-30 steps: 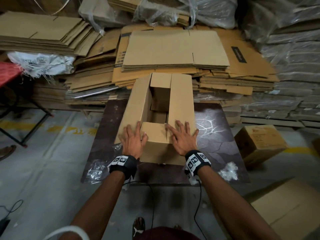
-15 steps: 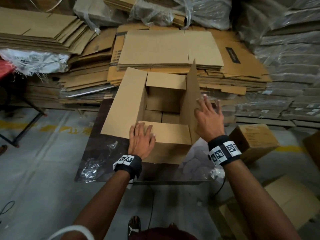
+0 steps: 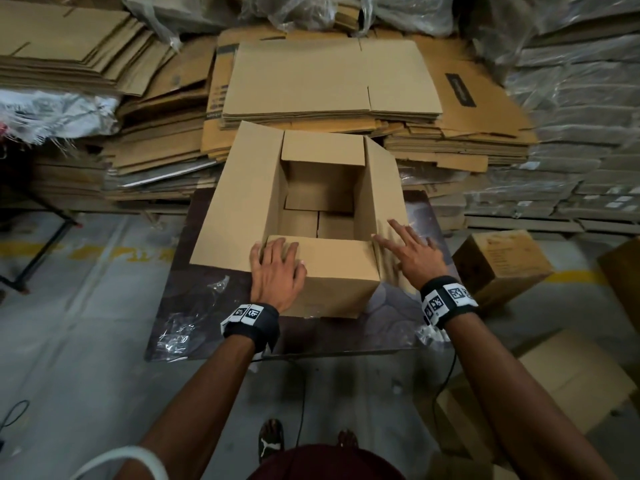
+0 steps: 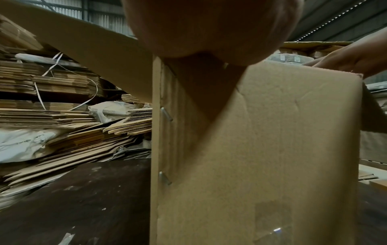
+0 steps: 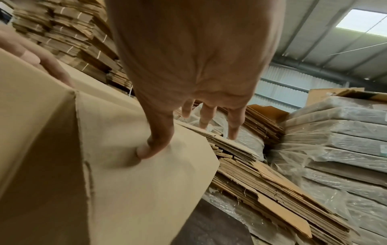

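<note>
A brown cardboard box [image 3: 341,282] stands on a dark board [image 3: 207,299], its top flaps spread and its inside bare. My left hand [image 3: 277,268] lies flat on the near flap at the box's near left corner, fingers straight. My right hand [image 3: 405,247] has spread fingers pressing the right flap [image 3: 384,188] outward and down; the right wrist view shows its thumb [image 5: 146,149] on that flap [image 5: 146,182]. The left wrist view shows the box's stapled near wall [image 4: 251,149] close up, under the left palm [image 4: 209,24].
Stacks of flattened cardboard [image 3: 329,81] lie behind the box, with plastic-wrapped bundles [image 3: 571,133] to the right. A small closed carton [image 3: 498,265] and another box [image 3: 571,375] sit on the floor at right. Crumpled clear plastic [image 3: 180,327] lies on the board.
The right flap has gone from folded over the box, through upright, to pushed outward by my right hand. The left hand has stayed on the near flap.
</note>
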Demonstrator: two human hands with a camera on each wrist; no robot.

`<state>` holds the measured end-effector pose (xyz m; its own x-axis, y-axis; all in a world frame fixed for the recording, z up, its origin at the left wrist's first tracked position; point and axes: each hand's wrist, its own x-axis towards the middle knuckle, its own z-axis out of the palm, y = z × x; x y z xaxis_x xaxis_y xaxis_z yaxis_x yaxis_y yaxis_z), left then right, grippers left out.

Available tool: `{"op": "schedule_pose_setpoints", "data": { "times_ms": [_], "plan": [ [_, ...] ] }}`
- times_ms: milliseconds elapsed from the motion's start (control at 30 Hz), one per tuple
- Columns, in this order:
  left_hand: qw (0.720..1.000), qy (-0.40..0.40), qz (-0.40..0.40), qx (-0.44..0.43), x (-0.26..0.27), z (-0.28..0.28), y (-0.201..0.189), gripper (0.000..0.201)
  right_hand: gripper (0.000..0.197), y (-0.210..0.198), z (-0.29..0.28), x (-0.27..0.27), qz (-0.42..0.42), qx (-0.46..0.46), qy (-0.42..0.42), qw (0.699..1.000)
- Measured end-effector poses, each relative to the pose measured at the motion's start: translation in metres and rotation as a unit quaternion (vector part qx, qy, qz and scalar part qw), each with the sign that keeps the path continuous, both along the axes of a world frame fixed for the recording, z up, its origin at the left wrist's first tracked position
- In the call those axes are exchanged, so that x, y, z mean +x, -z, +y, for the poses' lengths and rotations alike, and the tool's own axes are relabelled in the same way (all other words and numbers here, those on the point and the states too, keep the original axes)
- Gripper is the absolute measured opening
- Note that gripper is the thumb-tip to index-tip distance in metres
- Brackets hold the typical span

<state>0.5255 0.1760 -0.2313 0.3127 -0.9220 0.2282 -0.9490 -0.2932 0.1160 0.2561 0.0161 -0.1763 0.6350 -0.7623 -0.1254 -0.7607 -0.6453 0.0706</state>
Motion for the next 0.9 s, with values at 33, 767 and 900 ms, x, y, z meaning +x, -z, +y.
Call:
{"op": "schedule_pose_setpoints", "data": {
  "times_ms": [33, 767, 900],
  "plan": [
    [1.0, 0.002, 0.0, 0.001, 0.0, 0.0, 0.0, 0.056, 0.092, 0.002, -0.004, 0.002, 0.003, 0.005, -0.005, 1.0],
    [0.996, 0.001, 0.044, -0.074, 0.088, 0.034, -0.002, 0.055, 0.088, 0.052, 0.047, 0.052, -0.119, -0.074, -0.093, 0.986],
    [0.943, -0.112, 0.26, -0.176, 0.066, 0.071, 0.013, 0.071, 0.078, 0.062, 0.088, 0.082, -0.158, -0.066, -0.051, 0.984]
  ]
}}
